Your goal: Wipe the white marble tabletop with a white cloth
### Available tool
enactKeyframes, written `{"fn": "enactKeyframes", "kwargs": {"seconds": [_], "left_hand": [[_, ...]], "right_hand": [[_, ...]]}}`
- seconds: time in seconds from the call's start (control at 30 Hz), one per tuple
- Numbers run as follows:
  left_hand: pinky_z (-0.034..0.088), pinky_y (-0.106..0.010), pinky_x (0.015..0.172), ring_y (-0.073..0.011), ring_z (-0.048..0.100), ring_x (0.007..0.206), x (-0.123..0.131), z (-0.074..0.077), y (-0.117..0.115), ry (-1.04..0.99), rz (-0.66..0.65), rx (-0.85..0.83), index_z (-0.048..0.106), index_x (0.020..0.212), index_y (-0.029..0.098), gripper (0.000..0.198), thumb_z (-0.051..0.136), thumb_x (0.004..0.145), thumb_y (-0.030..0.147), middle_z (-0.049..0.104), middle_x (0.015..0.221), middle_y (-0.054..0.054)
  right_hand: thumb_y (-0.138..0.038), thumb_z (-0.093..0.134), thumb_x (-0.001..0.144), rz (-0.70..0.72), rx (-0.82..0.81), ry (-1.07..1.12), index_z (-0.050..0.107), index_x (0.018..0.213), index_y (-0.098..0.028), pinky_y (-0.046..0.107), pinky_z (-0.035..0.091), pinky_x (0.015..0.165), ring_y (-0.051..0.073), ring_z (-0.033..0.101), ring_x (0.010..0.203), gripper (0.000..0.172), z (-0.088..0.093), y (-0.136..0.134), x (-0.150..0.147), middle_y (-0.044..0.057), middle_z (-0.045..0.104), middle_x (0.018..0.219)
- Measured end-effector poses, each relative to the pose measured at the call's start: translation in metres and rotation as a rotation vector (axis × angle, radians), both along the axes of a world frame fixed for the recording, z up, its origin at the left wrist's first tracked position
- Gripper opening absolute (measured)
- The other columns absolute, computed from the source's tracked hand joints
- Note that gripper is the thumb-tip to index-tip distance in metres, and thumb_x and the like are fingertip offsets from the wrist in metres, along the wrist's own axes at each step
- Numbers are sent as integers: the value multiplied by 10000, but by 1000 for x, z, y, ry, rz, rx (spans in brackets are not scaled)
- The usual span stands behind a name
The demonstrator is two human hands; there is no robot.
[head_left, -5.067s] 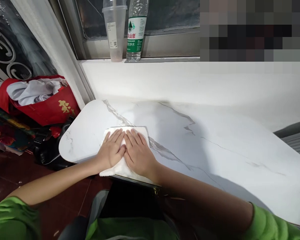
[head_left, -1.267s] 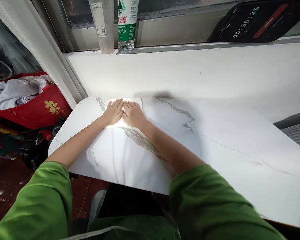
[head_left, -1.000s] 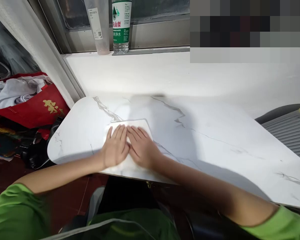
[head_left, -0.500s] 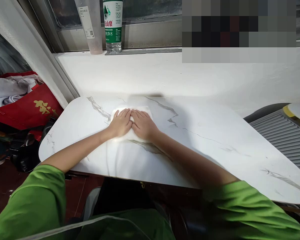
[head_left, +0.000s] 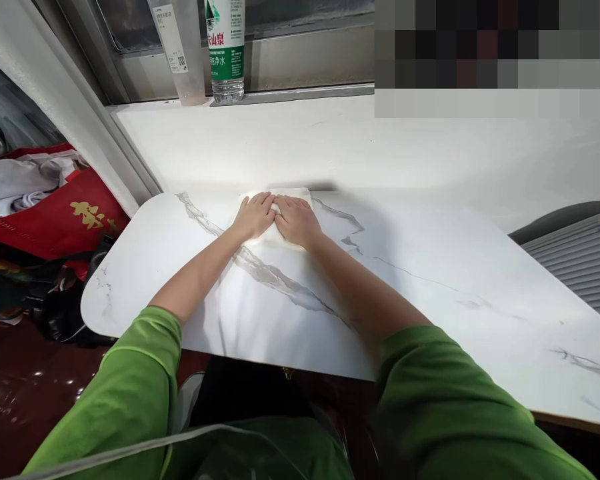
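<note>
My left hand [head_left: 255, 217] lies flat on a white cloth [head_left: 268, 238] with its fingers stretched forward. Right beside it, my right hand [head_left: 299, 220] presses on the same cloth, fingers extended, the two hands' fingertips nearly touching. Much of the cloth is covered by the hands; its edges show around them. It rests on a white marble-patterned tabletop [head_left: 420, 300], close to the wall at the table's back edge.
A clear plastic cup [head_left: 185, 60] and a labelled water bottle [head_left: 227, 60] stand on the window ledge. Left of the table is a red bag [head_left: 65, 207] with white fabric inside. A grey ribbed object [head_left: 575, 260] sits at the right. The wall [head_left: 260, 143] borders the table's back.
Both hands have slid the cloth forward toward the wall and slightly right. The arms reach out further, and the view has shifted a little.
</note>
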State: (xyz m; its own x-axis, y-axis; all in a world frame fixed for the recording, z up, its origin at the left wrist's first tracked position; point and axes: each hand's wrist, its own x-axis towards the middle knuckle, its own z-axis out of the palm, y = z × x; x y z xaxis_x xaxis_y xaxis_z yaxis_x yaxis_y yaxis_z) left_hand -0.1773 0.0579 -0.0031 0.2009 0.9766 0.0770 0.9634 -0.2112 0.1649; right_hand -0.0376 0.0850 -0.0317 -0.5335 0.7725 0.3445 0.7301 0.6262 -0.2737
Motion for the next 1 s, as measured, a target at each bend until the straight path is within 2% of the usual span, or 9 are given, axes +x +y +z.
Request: {"fn": "enactKeyframes", "kwargs": {"seconds": [0.17,0.33,0.5,0.63,0.7,0.8,1.0], "left_hand": [[186,-491,1243,-238,294,1502,11,3,-41,16,-11,-1,368,1517,84,539,291,995,194,340,1620,-131],[168,-515,1247,-262,260,1520,31,5,-107,28,-72,-29,327,1535,49,563,281,1000,216,314,1628,-154],[185,-557,1231,-309,275,1513,48,2,-171,45,-139,15,355,1516,30,572,286,983,228,330,1611,-199],[187,-552,1234,-310,290,1508,54,0,-204,28,-236,46,377,1507,50,570,288,981,251,368,1594,-192],[178,-547,1239,-313,282,1511,55,1,-206,30,-243,30,372,1504,16,582,289,974,240,366,1592,-202],[159,-541,1246,-313,270,1514,56,4,-191,36,-219,-2,358,1506,-16,592,283,972,228,345,1601,-206],[187,-510,1243,-272,297,1504,53,3,-120,14,-155,-9,368,1503,27,558,280,983,211,352,1604,-187]], "right_hand": [[-227,329,918,17,9,-10,514,1394,-18,482,320,1155,308,469,1369,552,0,-39,15,194,538,1466],[-232,322,940,61,70,-59,524,1389,-56,481,342,1154,296,466,1379,523,-1,-103,43,179,542,1469],[-256,309,951,65,94,-109,506,1407,-60,507,338,1169,300,440,1407,534,0,-175,67,182,527,1482],[-269,297,959,61,123,-97,479,1438,-109,536,345,1161,305,429,1418,537,-1,-215,79,175,523,1486],[-265,302,954,68,126,-94,493,1422,-110,524,347,1162,304,436,1411,529,-1,-218,80,175,534,1473],[-261,319,941,85,110,-89,528,1376,-111,510,352,1157,304,460,1386,506,1,-198,80,172,558,1446],[-232,340,912,50,61,-40,550,1325,-105,496,372,1119,308,497,1330,480,-1,-122,70,178,592,1401]]}}
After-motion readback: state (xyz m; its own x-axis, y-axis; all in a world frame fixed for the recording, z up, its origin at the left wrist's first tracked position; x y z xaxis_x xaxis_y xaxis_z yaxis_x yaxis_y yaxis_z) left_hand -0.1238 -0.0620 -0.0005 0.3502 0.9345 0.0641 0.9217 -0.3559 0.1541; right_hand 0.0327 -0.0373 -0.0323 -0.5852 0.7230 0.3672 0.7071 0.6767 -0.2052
